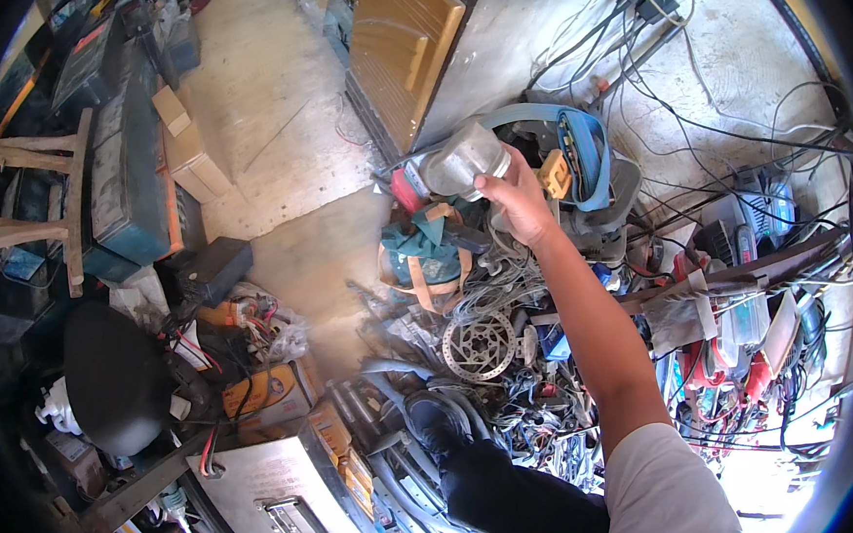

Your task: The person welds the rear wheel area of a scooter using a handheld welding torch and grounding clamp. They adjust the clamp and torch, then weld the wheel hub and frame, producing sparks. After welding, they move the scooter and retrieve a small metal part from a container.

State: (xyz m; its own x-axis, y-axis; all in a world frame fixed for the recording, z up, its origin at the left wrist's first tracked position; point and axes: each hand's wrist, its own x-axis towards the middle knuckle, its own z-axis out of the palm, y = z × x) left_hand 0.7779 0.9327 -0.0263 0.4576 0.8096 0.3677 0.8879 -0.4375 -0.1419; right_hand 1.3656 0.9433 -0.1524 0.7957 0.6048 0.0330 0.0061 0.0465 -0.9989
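Note:
My right hand (518, 197) is stretched out ahead and closed round a clear plastic jar (467, 161). The thumb presses the jar's near side, while the other fingers wrap its right side and are partly hidden. The jar is tilted, and I cannot tell whether anything is inside. Just right of the hand are a yellow plastic piece (555, 174) and a coiled blue strap (588, 154). Below the jar sits a green cloth bag with tan straps (426, 257), beside a tangle of grey wires (506, 281). My left hand does not show.
A perforated metal disc (479, 345) lies amid heaped wires and parts under my forearm. Dark batteries (129, 197), a cardboard box (194, 162) and a silver metal case (280, 505) line the left. A brown panel (409, 57) stands ahead. Black cables (720, 121) trail at right.

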